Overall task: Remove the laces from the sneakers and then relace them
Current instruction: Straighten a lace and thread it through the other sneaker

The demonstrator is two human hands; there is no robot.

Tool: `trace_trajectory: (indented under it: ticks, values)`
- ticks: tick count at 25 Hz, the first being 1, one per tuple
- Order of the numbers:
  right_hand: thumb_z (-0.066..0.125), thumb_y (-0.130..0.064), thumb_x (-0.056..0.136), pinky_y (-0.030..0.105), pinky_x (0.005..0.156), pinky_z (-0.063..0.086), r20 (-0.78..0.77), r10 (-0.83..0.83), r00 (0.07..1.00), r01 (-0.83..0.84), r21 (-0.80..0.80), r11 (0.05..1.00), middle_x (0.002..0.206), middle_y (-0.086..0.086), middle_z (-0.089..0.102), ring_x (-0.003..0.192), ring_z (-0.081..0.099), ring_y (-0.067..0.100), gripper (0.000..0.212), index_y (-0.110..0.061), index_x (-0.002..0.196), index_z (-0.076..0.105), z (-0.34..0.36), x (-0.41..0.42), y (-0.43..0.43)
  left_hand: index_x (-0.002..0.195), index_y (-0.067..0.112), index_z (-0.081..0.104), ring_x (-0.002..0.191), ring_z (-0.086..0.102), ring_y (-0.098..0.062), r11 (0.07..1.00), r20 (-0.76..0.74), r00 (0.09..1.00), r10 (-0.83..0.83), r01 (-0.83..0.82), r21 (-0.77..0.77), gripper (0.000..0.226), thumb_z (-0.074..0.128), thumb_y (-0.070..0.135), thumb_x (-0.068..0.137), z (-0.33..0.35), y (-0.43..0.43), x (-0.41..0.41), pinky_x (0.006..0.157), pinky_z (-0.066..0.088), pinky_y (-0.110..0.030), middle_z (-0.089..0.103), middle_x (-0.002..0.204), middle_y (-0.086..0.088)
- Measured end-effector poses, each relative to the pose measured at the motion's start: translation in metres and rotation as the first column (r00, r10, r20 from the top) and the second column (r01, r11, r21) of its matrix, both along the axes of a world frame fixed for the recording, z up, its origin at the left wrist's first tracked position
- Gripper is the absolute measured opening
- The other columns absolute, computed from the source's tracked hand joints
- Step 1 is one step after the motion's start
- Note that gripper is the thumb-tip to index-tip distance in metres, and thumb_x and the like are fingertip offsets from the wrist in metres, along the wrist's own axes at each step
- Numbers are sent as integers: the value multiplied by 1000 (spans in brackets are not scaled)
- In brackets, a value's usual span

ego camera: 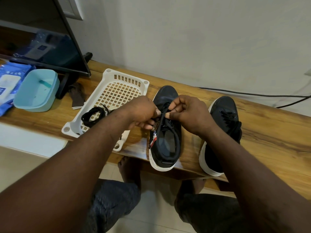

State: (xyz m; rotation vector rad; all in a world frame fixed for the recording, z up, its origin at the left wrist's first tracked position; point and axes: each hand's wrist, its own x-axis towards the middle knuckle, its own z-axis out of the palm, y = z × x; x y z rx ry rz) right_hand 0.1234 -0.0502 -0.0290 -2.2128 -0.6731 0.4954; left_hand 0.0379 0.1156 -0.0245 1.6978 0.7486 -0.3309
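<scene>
Two black sneakers with white soles stand on the wooden table, toes pointing away. Over the middle sneaker (165, 132) both hands meet at the eyelets. My left hand (141, 111) holds the sneaker's upper and tongue with curled fingers. My right hand (186, 111) pinches a black lace (175, 140) whose long loop hangs down over the shoe's opening. The right sneaker (223, 125) carries its lace and is partly hidden by my right forearm. A second, loose black lace (93, 116) lies coiled in the white basket.
The white perforated basket (116, 91) lies left of the sneakers. A light blue tub (37, 90), a blue wipes pack (7, 84), a brown cloth (77, 95) and a TV screen (50, 39) are at the far left. A black cable (252, 94) runs behind the table.
</scene>
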Motion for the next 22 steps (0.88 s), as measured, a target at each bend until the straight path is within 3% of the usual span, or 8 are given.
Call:
trace_trajectory:
  ticks: [2,4,5,8,13,17,20,22]
  values:
    - [82,-13,85,24,71,54,48,55,997,-55,-3,998,77,-8,73,70,67,0,22,-27,94,68,2,3,-1,106,3,67,76,70,-26,948,-106,988,-110,136,287,16,53,10,104,-3,12,0,70,63,-38,66,85,-11]
    - [78,-9,87,25,71,54,81,87,993,-86,-7,996,78,-8,72,70,66,1,22,-27,97,68,5,5,-5,108,5,66,82,66,-29,703,-294,945,-146,308,641,17,57,17,100,-3,22,-4,76,58,-42,61,87,-8]
    - [77,-9,87,24,70,53,91,95,991,-94,-15,996,78,-8,71,69,65,0,21,-26,97,69,6,6,-6,108,8,64,82,63,-27,615,-343,932,-114,337,713,16,61,19,98,-1,23,-8,79,55,-42,60,90,-8]
    - [78,-17,91,24,68,49,99,77,992,-74,-36,997,76,-8,70,65,61,-3,11,-25,93,71,9,9,-10,113,16,66,90,60,-25,599,-271,956,-115,284,749,21,68,19,92,0,25,-10,81,53,-40,62,100,-4]
    - [84,-48,84,48,81,61,-92,57,994,-65,-88,994,85,1,74,82,71,19,31,-23,95,69,15,10,-16,99,26,71,81,66,-15,864,156,940,-304,203,462,10,76,21,92,12,9,-6,70,50,-30,67,88,6]
    - [85,-59,75,47,81,62,-115,61,991,-75,-126,989,92,0,72,89,71,21,49,-23,101,66,16,4,-13,91,27,71,81,66,-13,803,126,914,-386,265,533,6,75,24,94,1,1,-1,69,48,-29,69,84,7]
    - [80,-49,88,45,80,63,-90,-38,995,34,-47,998,83,-2,75,77,72,15,30,-22,97,69,10,2,-8,90,23,72,81,67,-14,785,84,920,-383,276,555,6,73,20,94,0,7,0,74,53,-32,71,84,5]
    - [73,-44,96,46,81,62,-84,-119,989,118,-12,993,79,-4,76,71,69,11,21,-24,92,70,5,2,-4,94,19,73,88,68,-19,695,-99,906,-412,383,608,4,69,18,94,-5,15,0,85,57,-38,72,90,0]
